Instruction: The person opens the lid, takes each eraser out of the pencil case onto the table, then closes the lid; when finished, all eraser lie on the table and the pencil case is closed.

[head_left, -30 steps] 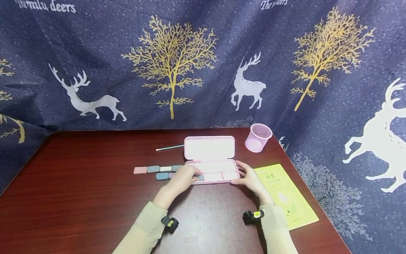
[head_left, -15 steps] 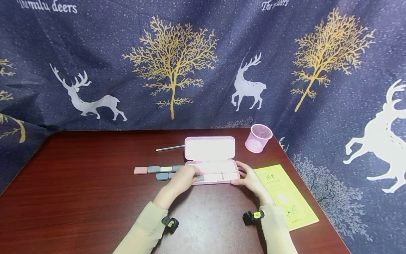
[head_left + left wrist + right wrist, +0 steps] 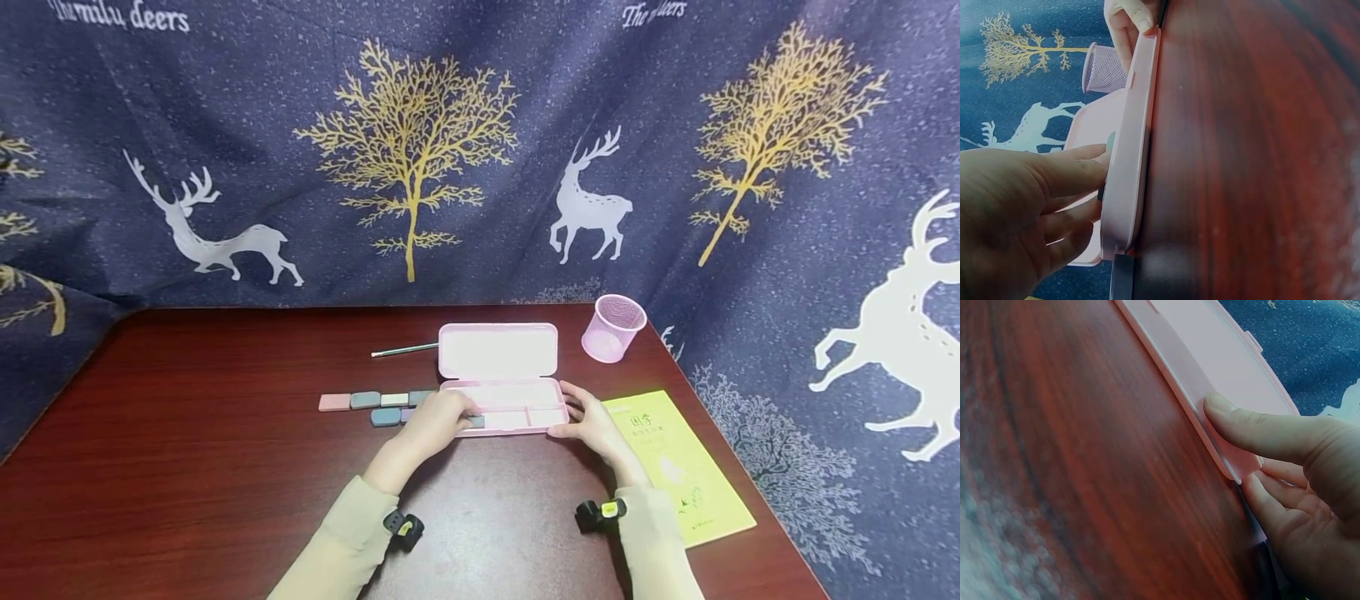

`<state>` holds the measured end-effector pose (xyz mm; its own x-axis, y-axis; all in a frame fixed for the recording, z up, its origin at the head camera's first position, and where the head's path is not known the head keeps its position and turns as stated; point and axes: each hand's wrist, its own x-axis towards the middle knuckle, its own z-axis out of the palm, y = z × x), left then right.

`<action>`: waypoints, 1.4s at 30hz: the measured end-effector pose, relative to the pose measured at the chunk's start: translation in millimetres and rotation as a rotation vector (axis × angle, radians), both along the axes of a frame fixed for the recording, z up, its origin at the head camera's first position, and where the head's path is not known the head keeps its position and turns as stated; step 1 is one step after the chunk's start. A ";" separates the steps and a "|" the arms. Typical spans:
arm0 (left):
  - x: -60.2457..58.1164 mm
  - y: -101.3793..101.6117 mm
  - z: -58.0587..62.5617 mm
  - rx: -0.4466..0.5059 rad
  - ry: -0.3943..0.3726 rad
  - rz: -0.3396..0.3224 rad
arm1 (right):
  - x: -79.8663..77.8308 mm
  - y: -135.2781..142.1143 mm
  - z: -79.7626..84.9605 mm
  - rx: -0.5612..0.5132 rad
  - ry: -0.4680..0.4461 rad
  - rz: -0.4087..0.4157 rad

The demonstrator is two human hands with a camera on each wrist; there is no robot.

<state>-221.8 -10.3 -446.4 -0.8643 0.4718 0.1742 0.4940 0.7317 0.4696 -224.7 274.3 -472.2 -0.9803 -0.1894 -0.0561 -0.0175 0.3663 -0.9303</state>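
A pink pencil case [image 3: 504, 395] lies with its lid [image 3: 498, 351] raised behind it. My left hand [image 3: 437, 417] reaches into its left part and pinches a small grey-blue block [image 3: 476, 422]; in the left wrist view most of the block is hidden behind the thumb and fingers. My right hand [image 3: 592, 425] grips the case's right end, thumb on the front wall [image 3: 1230, 440] and fingers round the corner. Left of the case, several small coloured blocks lie in two rows, among them a pink block [image 3: 334, 402] and a blue block [image 3: 386, 417].
A pencil [image 3: 405, 350] lies behind the blocks, its right end reaching the lid. At the back right stands a pink mesh pen cup [image 3: 604, 340]. A yellow book [image 3: 686, 475] lies by the right forearm. A patterned cloth [image 3: 480, 167] hangs behind the dark wooden table [image 3: 187, 467].
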 end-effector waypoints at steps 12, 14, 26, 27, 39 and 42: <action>0.7 -0.9 0.8 0.024 0.009 -0.022 | 1.3 -0.8 1.3 0.003 -0.008 -0.007; 0.8 -1.0 1.0 0.020 0.009 -0.022 | 0.8 -0.8 1.2 -0.001 -0.008 -0.008; -0.7 -3.1 5.1 0.050 -0.041 -0.039 | 0.6 -0.8 2.0 -0.008 -0.006 0.000; -0.6 -3.6 5.4 0.053 -0.045 -0.040 | 0.8 -0.9 2.1 -0.009 -0.007 -0.002; -3.8 -21.7 8.8 0.083 -0.044 -0.010 | -0.6 -0.3 0.0 -0.016 -0.003 0.005; -4.6 -29.8 11.2 0.085 -0.028 -0.018 | -0.3 -0.1 0.7 -0.018 -0.001 0.008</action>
<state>-226.4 -40.0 -435.2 -0.8610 0.4716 0.1902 0.4925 0.6800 0.5431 -225.0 274.2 -471.5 -0.9786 -0.1984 -0.0536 -0.0196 0.3497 -0.9367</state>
